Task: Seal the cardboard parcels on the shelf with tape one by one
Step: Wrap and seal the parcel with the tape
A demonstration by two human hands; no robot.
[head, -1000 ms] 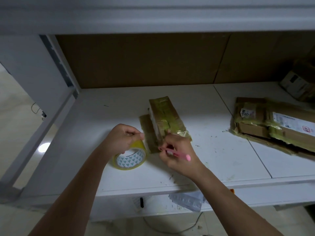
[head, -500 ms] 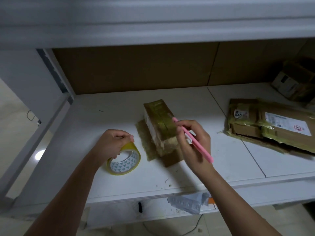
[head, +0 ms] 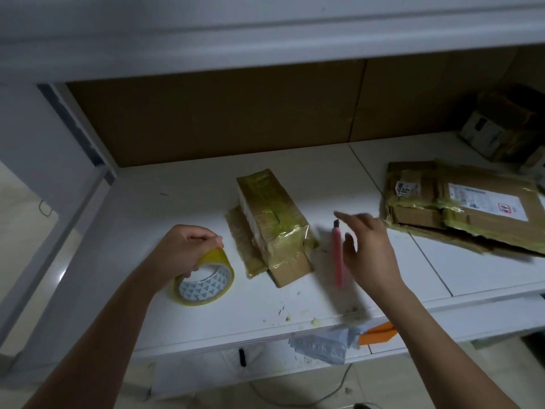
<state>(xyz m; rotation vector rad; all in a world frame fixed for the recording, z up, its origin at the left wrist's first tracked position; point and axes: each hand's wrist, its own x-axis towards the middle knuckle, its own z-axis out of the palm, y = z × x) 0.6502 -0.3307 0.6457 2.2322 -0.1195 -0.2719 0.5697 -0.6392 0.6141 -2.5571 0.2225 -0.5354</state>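
A small cardboard parcel (head: 272, 222) wrapped in yellowish tape lies in the middle of the white shelf (head: 177, 196). My left hand (head: 184, 250) grips a yellow tape roll (head: 206, 283) standing on the shelf, left of the parcel. A pink utility knife (head: 337, 258) lies on the shelf right of the parcel. My right hand (head: 367, 249) hovers just beside the knife, blurred, fingers spread and holding nothing. At the right lie flat taped parcels (head: 466, 208) with white labels.
More boxes (head: 498, 128) sit in the back right corner. Brown board (head: 224, 113) backs the shelf, and an upper shelf (head: 265, 28) overhangs it. Below the front edge hang a grey bag (head: 324, 345) and an orange piece (head: 379, 335).
My right hand has let go of the pink knife, which now lies on the shelf right of the parcel, and the hand has opened. The left hand keeps its hold on the tape roll.
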